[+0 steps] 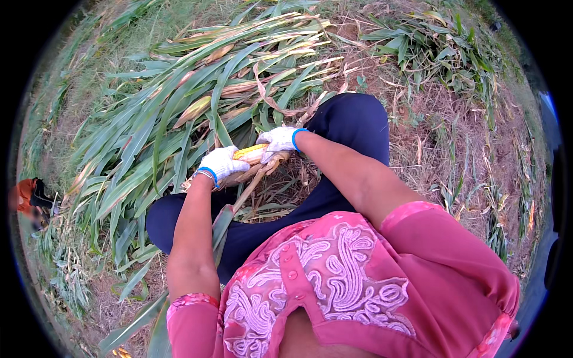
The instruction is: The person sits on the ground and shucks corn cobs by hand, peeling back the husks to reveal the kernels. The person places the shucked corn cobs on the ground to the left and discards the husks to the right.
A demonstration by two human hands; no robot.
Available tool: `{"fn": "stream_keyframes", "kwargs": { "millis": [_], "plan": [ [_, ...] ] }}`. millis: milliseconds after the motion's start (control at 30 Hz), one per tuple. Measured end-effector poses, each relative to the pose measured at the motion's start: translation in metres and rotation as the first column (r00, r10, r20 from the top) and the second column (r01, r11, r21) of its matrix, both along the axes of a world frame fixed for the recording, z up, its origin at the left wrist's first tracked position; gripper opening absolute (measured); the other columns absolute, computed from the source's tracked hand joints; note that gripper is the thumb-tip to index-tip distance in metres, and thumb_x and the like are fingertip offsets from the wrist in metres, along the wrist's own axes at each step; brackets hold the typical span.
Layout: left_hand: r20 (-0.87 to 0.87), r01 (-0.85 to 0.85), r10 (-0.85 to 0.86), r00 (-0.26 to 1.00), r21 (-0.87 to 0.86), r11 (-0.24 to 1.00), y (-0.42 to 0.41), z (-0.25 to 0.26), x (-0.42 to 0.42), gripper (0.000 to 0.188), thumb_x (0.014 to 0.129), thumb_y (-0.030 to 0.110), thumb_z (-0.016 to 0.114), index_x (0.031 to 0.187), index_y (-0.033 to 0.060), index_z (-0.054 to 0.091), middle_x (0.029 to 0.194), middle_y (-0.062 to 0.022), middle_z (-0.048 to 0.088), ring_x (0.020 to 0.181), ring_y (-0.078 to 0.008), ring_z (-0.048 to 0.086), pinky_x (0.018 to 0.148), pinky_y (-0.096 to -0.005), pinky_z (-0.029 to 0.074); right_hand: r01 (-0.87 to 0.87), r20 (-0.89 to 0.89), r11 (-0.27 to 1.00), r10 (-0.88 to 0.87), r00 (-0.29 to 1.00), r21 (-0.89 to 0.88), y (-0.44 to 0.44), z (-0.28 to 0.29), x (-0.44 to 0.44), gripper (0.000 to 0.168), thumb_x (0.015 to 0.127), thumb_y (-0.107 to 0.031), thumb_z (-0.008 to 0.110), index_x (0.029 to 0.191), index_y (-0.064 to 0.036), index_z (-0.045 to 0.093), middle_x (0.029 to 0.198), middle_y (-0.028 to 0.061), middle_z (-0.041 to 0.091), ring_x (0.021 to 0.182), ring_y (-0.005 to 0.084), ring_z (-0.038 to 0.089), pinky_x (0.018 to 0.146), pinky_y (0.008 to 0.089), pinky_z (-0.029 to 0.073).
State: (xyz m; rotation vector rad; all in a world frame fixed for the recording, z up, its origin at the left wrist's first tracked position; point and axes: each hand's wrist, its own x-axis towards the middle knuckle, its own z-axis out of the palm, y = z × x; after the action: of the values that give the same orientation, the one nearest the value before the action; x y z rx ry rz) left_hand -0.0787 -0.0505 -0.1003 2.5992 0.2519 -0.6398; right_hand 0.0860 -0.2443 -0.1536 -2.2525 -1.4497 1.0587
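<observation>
Between my two gloved hands lies a yellow maize ear [249,152], its kernels bare along the upper side. Pale dry husk [255,172] hangs beneath it, joined to a stalk [244,197] that slants down toward my lap. My left hand [222,162], in a white knitted glove with a blue cuff, grips the ear's left end. At the other end my right hand [278,141], gloved the same way, closes around the ear and husk. The fingertips of both hands are partly hidden.
Cut maize stalks [192,89] lie in a broad heap ahead and to the left, some with husked ears [193,111]. Another leafy pile [438,49] is at the far right. Loose yellow ears [121,352] lie at the lower left. A person in orange [27,197] is at the left rim.
</observation>
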Motion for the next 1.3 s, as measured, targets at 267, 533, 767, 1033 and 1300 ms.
{"fn": "stream_keyframes", "kwargs": {
  "millis": [267, 533, 767, 1033, 1300],
  "plan": [
    [-0.233, -0.281, 0.212, 0.949, -0.321, 0.905, 0.011, -0.004, -0.002, 0.067, 0.079, 0.058, 0.079, 0.112, 0.0009, 0.073, 0.079, -0.011, 0.069, 0.067, -0.0214, 0.065, 0.062, -0.0351, 0.052, -0.006, 0.013, 0.999, 0.007, 1.0, -0.044, 0.004, 0.019, -0.013, 0.084, 0.072, -0.064, 0.079, 0.14, -0.016, 0.063, 0.133, 0.0146, 0.069, 0.122, 0.0349, 0.065, 0.102, 0.0441, 0.05],
    [-0.413, -0.538, 0.363, 0.835, -0.481, 0.692, -0.011, 0.007, -0.016, 0.047, 0.089, 0.047, 0.078, 0.102, 0.0023, 0.072, 0.07, -0.002, 0.063, 0.05, -0.0117, 0.054, 0.044, -0.0286, 0.039, -0.031, 0.011, 0.995, 0.032, 0.999, -0.094, 0.0, 0.037, -0.018, 0.084, 0.07, -0.066, 0.078, 0.134, -0.014, 0.065, 0.127, 0.0148, 0.071, 0.117, 0.035, 0.067, 0.098, 0.0435, 0.051],
    [-0.63, -0.778, 0.469, 0.619, -0.572, 0.258, -0.028, -0.013, -0.036, 0.031, 0.097, 0.041, 0.072, 0.103, 0.0109, 0.072, 0.074, -0.0017, 0.068, 0.054, -0.0132, 0.058, 0.042, -0.0284, 0.038, -0.046, 0.068, 0.999, 0.047, 0.997, -0.014, -0.004, 0.035, -0.016, 0.081, 0.07, -0.061, 0.08, 0.133, -0.013, 0.066, 0.126, 0.0152, 0.072, 0.116, 0.0354, 0.067, 0.097, 0.0454, 0.053],
    [-0.545, -0.755, 0.555, 0.629, -0.599, 0.267, -0.041, 0.009, -0.052, 0.038, 0.092, 0.043, 0.078, 0.105, 0.0076, 0.07, 0.079, -0.003, 0.069, 0.056, -0.0147, 0.06, 0.043, -0.0296, 0.042, -0.236, 0.103, 0.965, 0.226, 0.969, 0.109, 0.005, 0.044, -0.026, 0.087, 0.066, -0.056, 0.084, 0.139, -0.014, 0.061, 0.122, 0.017, 0.072, 0.112, 0.0366, 0.069, 0.093, 0.0467, 0.054],
    [-0.497, -0.743, 0.646, 0.579, -0.648, 0.168, -0.058, 0.034, -0.06, 0.034, 0.094, 0.042, 0.076, 0.096, 0.0088, 0.069, 0.071, -0.0026, 0.064, 0.046, -0.0136, 0.053, 0.039, -0.0271, 0.037, -0.165, 0.068, 0.981, 0.159, 0.985, 0.104, -0.002, 0.067, -0.03, 0.085, 0.066, -0.052, 0.085, 0.137, -0.009, 0.062, 0.125, 0.0184, 0.069, 0.115, 0.0362, 0.067, 0.096, 0.0452, 0.053]
  ]
}}
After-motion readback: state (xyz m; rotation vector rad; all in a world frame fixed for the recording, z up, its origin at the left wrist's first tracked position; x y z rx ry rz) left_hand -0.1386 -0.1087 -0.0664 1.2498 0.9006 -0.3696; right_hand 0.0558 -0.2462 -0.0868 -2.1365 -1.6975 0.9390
